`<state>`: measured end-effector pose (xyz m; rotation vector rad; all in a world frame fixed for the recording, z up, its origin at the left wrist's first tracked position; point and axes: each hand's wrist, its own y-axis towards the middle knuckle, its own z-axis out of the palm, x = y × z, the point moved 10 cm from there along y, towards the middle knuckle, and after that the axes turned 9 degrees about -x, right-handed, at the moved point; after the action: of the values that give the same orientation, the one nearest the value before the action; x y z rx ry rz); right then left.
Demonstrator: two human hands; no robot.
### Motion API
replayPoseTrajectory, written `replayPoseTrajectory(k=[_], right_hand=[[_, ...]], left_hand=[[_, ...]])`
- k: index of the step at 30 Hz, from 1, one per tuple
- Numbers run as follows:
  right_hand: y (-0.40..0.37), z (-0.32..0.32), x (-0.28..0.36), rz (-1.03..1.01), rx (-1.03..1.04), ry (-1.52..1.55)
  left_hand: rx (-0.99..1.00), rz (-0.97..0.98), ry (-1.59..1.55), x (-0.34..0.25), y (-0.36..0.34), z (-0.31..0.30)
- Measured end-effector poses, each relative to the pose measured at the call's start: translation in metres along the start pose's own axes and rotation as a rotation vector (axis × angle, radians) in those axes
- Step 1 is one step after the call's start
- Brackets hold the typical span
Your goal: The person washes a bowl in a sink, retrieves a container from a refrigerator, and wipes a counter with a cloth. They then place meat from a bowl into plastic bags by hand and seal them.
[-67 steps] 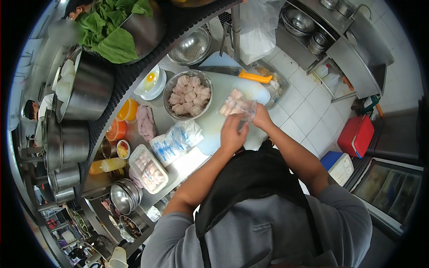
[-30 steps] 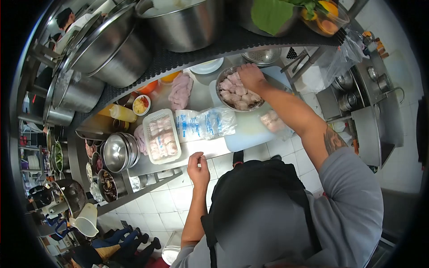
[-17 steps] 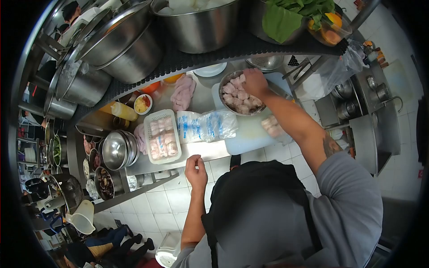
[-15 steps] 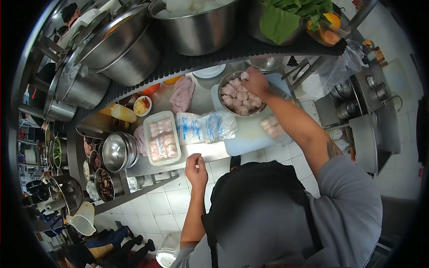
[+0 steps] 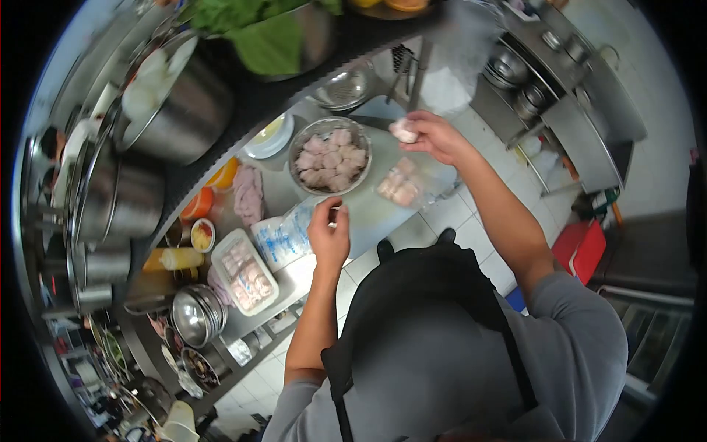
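Observation:
My right hand (image 5: 436,140) pinches a pale pink ball of raw meat (image 5: 403,131) between thumb and fingers, above the right end of the white cutting board (image 5: 372,214). Below it on the board lies a clear plastic bag of similar meat balls (image 5: 401,184). To the left stands a round metal bowl (image 5: 293,151) full of raw meat balls (image 5: 331,160). My left hand (image 5: 329,234) is loosely curled, with nothing visible in it, in front of the bowl and over the right part of a plastic bag with blue print (image 5: 283,239).
A white plastic basket (image 5: 274,291) of portioned meat stands left, near stacked metal bowls (image 5: 193,317). A pink cloth (image 5: 248,193), a small cup (image 5: 202,236) and a colander (image 5: 345,88) lie behind. Overhead, a shelf holds large pots (image 5: 180,110) and leafy greens (image 5: 269,44).
My right hand has left the metal bowl and moved right with a meat ball. My left hand has risen from the counter's front edge to over the printed bag. The view has turned right.

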<state>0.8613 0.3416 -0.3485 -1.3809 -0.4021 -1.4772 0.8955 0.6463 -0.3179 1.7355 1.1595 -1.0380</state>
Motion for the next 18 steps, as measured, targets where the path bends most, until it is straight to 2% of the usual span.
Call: replayPoseTrajectory(k=[1,3,5,8,11,15,17,18], right_hand=[[-0.018,-0.029,0.001,-0.038,-0.095,-0.036],[-0.053,-0.093,-0.015,-0.054,-0.368,-0.088],[-0.076,-0.135,-0.063,-0.001,-0.327,-0.052],[-0.113,-0.137,-0.129,0.176,-0.301,0.078],[-0.116,-0.126,-0.157,0.145,-0.313,0.094],[-0.111,-0.117,-0.146,-0.034,-0.353,0.022],[-0.104,-0.115,-0.143,-0.251,-0.403,-0.055],[-0.099,-0.112,-0.143,-0.349,-0.438,-0.132]], left_hand=[[0.072,-0.004,-0.014,-0.009,0.003,0.023],[0.352,0.059,0.096,-0.026,-0.003,0.083],[0.525,0.225,0.245,-0.053,-0.02,0.133],[0.488,0.564,0.55,-0.059,-0.037,0.186],[0.564,0.457,0.67,-0.022,-0.02,0.223],[0.517,0.196,0.451,-0.007,0.023,0.219],[0.499,0.105,0.388,-0.005,0.035,0.213],[0.504,0.18,0.423,-0.011,0.034,0.215]])
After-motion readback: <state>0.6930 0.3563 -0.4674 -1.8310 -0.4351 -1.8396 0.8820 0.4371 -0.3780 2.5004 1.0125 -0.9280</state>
